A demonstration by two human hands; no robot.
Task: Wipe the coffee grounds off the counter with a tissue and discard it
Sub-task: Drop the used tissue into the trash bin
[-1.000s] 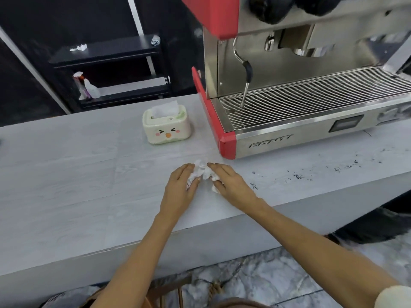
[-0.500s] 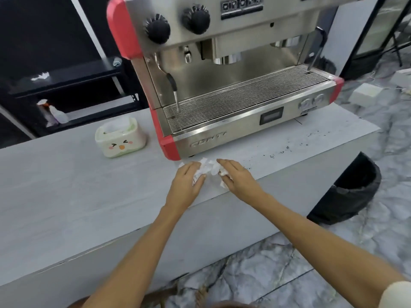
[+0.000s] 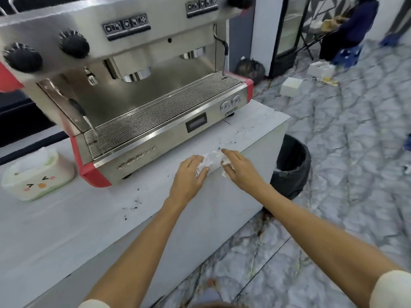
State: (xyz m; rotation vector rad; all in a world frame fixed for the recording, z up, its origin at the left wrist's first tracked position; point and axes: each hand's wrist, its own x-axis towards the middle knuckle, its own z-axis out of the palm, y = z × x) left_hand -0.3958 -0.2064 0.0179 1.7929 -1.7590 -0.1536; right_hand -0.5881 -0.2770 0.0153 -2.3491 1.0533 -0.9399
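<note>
A crumpled white tissue (image 3: 210, 160) lies on the pale counter (image 3: 66, 230) in front of the espresso machine. My left hand (image 3: 189, 176) and my right hand (image 3: 238, 168) both press on it, one at each end, near the counter's front edge. Dark coffee grounds (image 3: 231, 141) are scattered just beyond the tissue toward the counter's right end. A second patch of coffee grounds (image 3: 133, 205) lies left of my left forearm. A black bin (image 3: 291, 165) with a dark liner stands on the floor just past the counter's right end.
The steel and red espresso machine (image 3: 138, 121) fills the back of the counter, close behind my hands. A cream tissue box (image 3: 37, 176) with a cartoon face sits at the left. On the marble floor at far right are white boxes (image 3: 291, 86) and a seated person (image 3: 351, 34).
Both hands have slid the tissue to the right along the counter's front, toward the grounds near the right end. My view has swung right, so the bin and floor now show.
</note>
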